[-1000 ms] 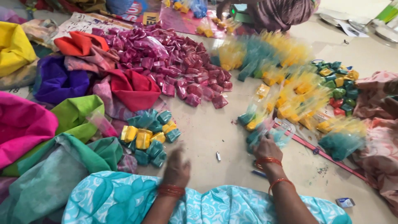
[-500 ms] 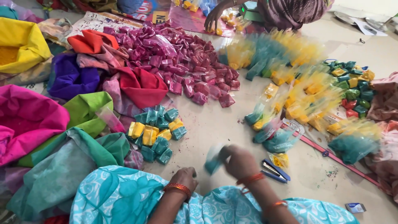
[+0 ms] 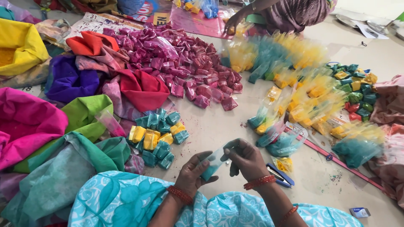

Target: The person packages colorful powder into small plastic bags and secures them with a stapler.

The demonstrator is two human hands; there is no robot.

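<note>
Low in the middle of the head view, my left hand (image 3: pixel 192 172) and my right hand (image 3: pixel 245 158) both pinch one small clear plastic packet of teal powder (image 3: pixel 213 163) over the floor. My wrists carry red bangles. A blue stapler (image 3: pixel 280 175) lies on the floor just right of my right hand. A small heap of folded teal and yellow packets (image 3: pixel 157 134) sits to the left of my hands. My lap is draped in turquoise patterned cloth (image 3: pixel 126 201).
A big pile of magenta packets (image 3: pixel 187 71) lies ahead. Long teal and yellow packets (image 3: pixel 294 96) spread to the right. Bags of coloured powder in pink, green, purple, red and yellow (image 3: pixel 21 46) crowd the left. Another person's hand (image 3: pixel 232 23) works at the top. A pink strip (image 3: pixel 336 162) crosses the floor.
My right hand came back from the packets on the right carrying a teal packet. My left hand rose from the floor to meet it, and now both hold the packet.
</note>
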